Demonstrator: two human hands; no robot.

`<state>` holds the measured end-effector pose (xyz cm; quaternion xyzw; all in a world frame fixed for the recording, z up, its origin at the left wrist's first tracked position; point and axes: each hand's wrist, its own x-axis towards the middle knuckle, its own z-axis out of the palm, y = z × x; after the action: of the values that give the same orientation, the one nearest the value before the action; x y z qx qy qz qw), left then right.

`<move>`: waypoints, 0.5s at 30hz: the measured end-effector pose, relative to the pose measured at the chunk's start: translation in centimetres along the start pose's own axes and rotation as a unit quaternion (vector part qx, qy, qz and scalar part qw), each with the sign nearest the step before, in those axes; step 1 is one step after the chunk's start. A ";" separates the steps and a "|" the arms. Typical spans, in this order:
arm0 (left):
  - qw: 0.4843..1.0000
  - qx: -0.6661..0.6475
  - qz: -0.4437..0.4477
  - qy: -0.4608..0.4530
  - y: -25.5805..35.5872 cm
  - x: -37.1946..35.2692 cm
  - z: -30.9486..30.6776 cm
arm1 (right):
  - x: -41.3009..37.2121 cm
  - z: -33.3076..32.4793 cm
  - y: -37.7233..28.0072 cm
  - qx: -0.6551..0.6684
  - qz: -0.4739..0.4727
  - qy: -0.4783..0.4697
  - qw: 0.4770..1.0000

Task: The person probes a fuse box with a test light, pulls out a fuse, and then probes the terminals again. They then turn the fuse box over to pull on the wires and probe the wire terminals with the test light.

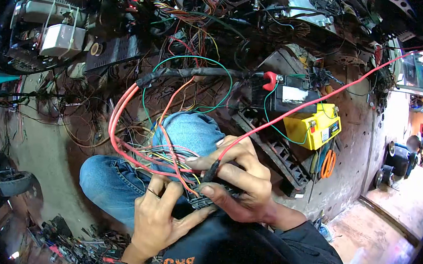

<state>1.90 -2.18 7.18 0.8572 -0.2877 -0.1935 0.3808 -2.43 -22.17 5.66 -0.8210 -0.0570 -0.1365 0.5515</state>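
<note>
Red-wired probe [211,172] — right hand [247,188] — black connector [204,200]

Left hand [163,218] steadies connector [204,200] — right hand [240,182] pinches red wire [294,111].

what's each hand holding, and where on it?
Right hand pinches a red-wired black probe near its tip; left hand grips the black connector block by its left end.
</note>
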 end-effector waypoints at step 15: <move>1.000 0.007 -0.002 -0.007 0.0 -0.2 0.0 | 0.2 -0.1 -0.3 -0.029 -0.016 -0.006 0.999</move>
<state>1.73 -2.02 7.21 0.8590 -0.2902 -0.1978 0.3725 -2.30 -22.18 6.02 -0.8366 -0.0697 -0.1420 0.5244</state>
